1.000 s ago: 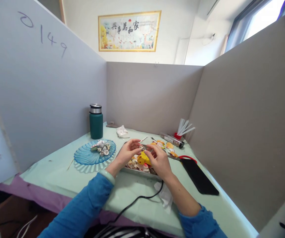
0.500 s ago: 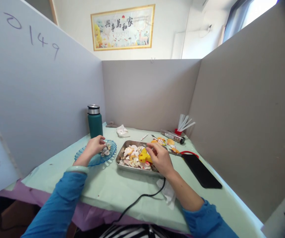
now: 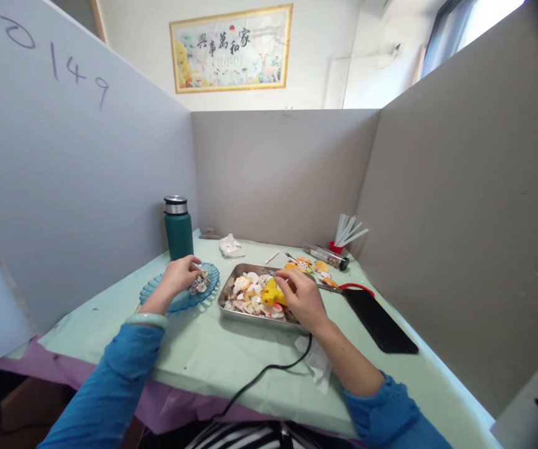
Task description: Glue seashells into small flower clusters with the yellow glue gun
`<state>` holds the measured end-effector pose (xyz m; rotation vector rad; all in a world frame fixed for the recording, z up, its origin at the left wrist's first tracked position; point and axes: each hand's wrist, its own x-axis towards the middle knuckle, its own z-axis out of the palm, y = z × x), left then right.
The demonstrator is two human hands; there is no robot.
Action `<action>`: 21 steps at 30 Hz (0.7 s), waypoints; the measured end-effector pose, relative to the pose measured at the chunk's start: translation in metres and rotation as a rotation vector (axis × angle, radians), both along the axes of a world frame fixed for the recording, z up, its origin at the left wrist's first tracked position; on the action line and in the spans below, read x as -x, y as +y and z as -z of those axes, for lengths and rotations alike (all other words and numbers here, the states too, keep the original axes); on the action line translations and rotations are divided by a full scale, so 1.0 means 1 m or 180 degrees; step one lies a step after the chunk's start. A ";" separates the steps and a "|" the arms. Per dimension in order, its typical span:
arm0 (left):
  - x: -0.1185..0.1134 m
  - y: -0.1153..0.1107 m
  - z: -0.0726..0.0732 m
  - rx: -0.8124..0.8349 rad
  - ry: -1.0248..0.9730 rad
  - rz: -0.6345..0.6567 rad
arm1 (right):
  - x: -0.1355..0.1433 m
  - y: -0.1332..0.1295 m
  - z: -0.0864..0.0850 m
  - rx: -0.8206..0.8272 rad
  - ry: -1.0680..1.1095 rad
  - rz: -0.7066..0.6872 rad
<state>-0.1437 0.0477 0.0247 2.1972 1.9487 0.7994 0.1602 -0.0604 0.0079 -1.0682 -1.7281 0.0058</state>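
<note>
My right hand (image 3: 302, 299) is closed around a yellow hot glue gun (image 3: 273, 293), whose black cord (image 3: 269, 369) runs down over the front table edge. The gun is above a metal tray (image 3: 250, 318) heaped with shells (image 3: 250, 288), pale and orange. My left hand (image 3: 181, 274) reaches over a blue scalloped glass plate (image 3: 187, 302), its fingertips pinched together above small shiny pieces (image 3: 199, 284). What those fingers hold, if anything, is too small to tell.
A green bottle (image 3: 178, 231) stands behind the plate. White glue sticks (image 3: 349, 231) rise from a red cup (image 3: 336, 247) at the back right, beside a clear tube (image 3: 327, 255). Red-handled scissors (image 3: 355, 287) and a black phone-like slab (image 3: 381, 321) lie right of the tray. Grey partitions surround the table.
The whole view has shifted very slightly. Both hands stay in nearly the same places, the right one still on the glue gun.
</note>
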 end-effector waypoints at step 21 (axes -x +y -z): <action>-0.136 0.039 -0.043 -0.0335 0.1661 0.1532 | -0.022 0.008 -0.002 0.1016 -0.0872 0.0509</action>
